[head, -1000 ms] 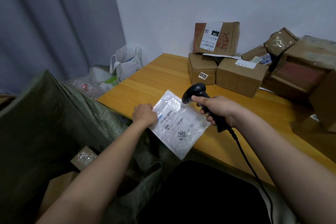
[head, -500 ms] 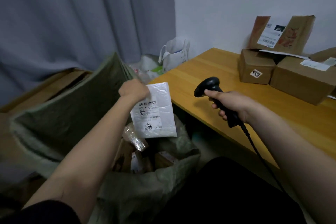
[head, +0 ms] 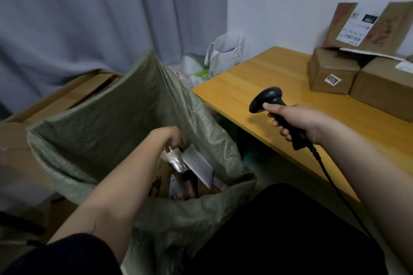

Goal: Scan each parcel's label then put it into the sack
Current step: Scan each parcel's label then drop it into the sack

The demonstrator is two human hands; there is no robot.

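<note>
The green woven sack [head: 107, 105] stands open at my left, with several parcels inside, one of them a taped parcel [head: 176, 161]. My left hand [head: 169, 137] reaches into its mouth, fingers pointing down. A flat white parcel [head: 197, 166] hangs tilted and blurred just under those fingertips. I cannot see whether they still pinch its corner. My right hand [head: 297, 120] grips the black corded scanner [head: 266, 98] over the near edge of the wooden table [head: 245, 80].
Cardboard parcels are at the table's far right: a small box [head: 330, 73], a wider box [head: 384, 87] and a labelled box [head: 366, 24] on top. A white carrier bag [head: 225, 53] stands by the wall. Flattened cardboard [head: 73, 89] lies behind the sack.
My left hand lifted the white parcel off the table, carried it left over the sack and lowered it into the opening. My right hand kept the scanner over the table.
</note>
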